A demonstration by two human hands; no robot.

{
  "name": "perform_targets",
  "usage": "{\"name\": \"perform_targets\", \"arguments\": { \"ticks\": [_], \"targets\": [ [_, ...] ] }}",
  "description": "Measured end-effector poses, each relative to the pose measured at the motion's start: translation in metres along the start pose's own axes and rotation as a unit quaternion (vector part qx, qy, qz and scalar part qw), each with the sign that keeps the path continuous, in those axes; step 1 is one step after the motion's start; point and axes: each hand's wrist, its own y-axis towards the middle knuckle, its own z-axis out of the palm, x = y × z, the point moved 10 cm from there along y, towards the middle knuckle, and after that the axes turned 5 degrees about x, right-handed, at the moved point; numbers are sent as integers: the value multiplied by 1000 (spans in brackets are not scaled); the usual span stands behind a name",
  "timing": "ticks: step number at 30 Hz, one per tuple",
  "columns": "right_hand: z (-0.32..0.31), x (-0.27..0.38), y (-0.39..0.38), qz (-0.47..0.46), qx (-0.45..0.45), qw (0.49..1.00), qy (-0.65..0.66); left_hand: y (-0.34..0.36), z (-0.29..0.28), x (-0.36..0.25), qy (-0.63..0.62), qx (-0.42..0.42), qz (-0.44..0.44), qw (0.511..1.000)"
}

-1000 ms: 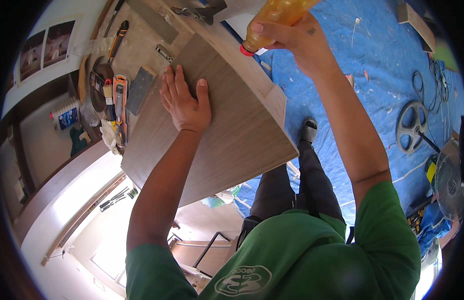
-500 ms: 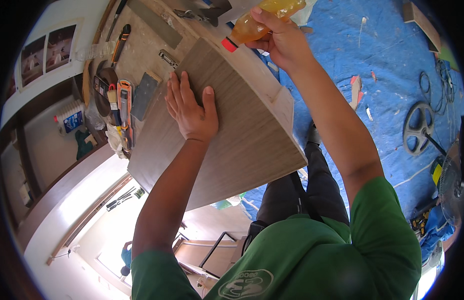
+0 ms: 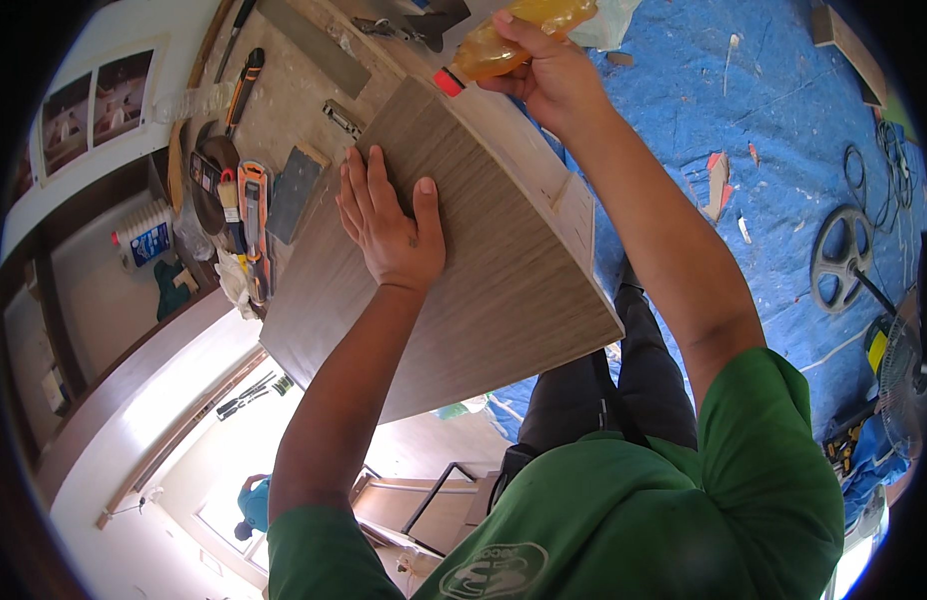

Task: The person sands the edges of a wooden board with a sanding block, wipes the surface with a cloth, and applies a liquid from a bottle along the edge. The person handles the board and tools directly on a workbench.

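A wood-grain panel [image 3: 474, 290] lies in front of me on the workbench, one corner pointing toward my legs. Flat on its upper left part rests my left hand [image 3: 396, 225], fingers stretched out and thumb apart. Beyond the panel's right edge, my right hand [image 3: 556, 85] is wrapped round a clear plastic bottle [image 3: 494, 45] of amber liquid. The bottle is tilted, its red cap [image 3: 449, 82] pointing down and left toward the panel's edge. Whether anything flows from the cap I cannot tell. Next to the left fingertips lies a metal hinge [image 3: 342, 118].
Along the bench's left side lie a paintbrush [image 3: 231, 205], an orange utility knife [image 3: 254, 215], a dark flat block [image 3: 297, 193] and a hammer [image 3: 246, 90]. Blue sheeting [image 3: 674, 60] covers the floor at right, with a grey wheel [image 3: 841, 258] and a fan [image 3: 904, 370]. Another person [image 3: 252, 505] stands far off.
The bottle and my right hand have shifted slightly left. My left hand stays flat on the panel, and the whole view has moved a little.
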Motion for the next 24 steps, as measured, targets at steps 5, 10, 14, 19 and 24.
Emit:
{"name": "perform_targets", "arguments": {
  "ticks": [5,10,14,19,24],
  "targets": [
    [4,-1,0,-4,11,1000,-8,0,0,-1,0,3,-1,1000],
    [11,6,-14,-34,43,998,-44,1,1,-1,0,7,-1,1000],
    [15,15,-28,-22,57,995,-79,-1,-1,1,-2,5,-3,1000],
    [21,15,-10,-27,57,996,-59,1,2,-2,0,9,6,1000],
    [26,19,-13,-11,72,990,-121,-1,2,2,3,10,-1,1000]
  ]
}}
